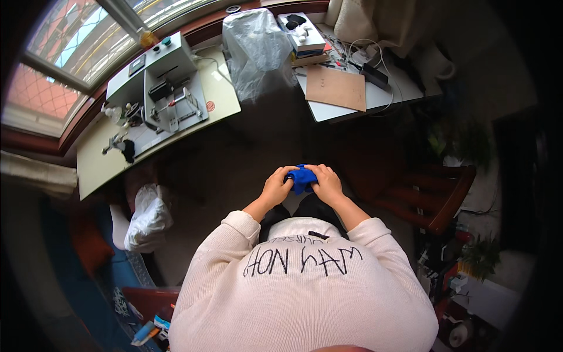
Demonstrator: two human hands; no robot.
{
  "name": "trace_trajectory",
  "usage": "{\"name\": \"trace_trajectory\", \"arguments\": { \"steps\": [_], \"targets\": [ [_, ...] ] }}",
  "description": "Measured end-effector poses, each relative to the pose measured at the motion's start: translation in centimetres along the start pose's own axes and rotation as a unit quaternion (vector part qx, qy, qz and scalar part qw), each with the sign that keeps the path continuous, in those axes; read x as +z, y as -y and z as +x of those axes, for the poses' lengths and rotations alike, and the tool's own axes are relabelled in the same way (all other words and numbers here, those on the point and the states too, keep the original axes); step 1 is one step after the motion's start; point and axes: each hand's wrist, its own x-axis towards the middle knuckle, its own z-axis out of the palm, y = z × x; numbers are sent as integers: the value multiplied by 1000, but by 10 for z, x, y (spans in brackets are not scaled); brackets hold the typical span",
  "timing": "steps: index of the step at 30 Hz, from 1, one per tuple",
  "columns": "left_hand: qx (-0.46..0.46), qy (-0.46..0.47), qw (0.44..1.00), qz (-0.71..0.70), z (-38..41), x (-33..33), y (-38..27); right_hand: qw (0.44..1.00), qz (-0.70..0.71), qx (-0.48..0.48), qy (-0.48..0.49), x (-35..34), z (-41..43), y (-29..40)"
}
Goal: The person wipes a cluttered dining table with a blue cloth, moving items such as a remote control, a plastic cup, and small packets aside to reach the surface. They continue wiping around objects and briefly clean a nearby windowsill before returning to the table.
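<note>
A small piece of bright blue cloth is bunched up in front of my lap, held by both hands. My left hand grips its left end, thumb towards me and fingers over the far side. On the right end, my right hand has its fingers curled over the cloth in the same way. The hands are slightly apart, with the blue fabric spanning between them and a loose part hanging below. Folds and fingers hide the exact shape of the cloth. Below are my dark trousers and the hem of my cream knit sweater.
A light-coloured table by the window carries a grey bench machine. Clear plastic sheeting covers something beside it. A brown folder, cables and boxes lie on a white desk. A wooden chair stands right; a white bag left.
</note>
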Motion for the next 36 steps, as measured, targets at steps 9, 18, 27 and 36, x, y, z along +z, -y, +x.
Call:
{"name": "trace_trajectory", "arguments": {
  "steps": [9,18,27,36],
  "targets": [
    [49,-23,999,-7,135,7,-25,998,-33,6,-59,-38,109,-66],
    [93,-80,992,1,254,26,-55,994,-83,-33,-69,-92,210,-129],
    [12,12,976,216,356,42,-19,991,-95,77,-62,-102,259,-198],
    [172,121,949,236,411,42,-48,941,-179,285,-45,-134,321,-286]
  ]
}}
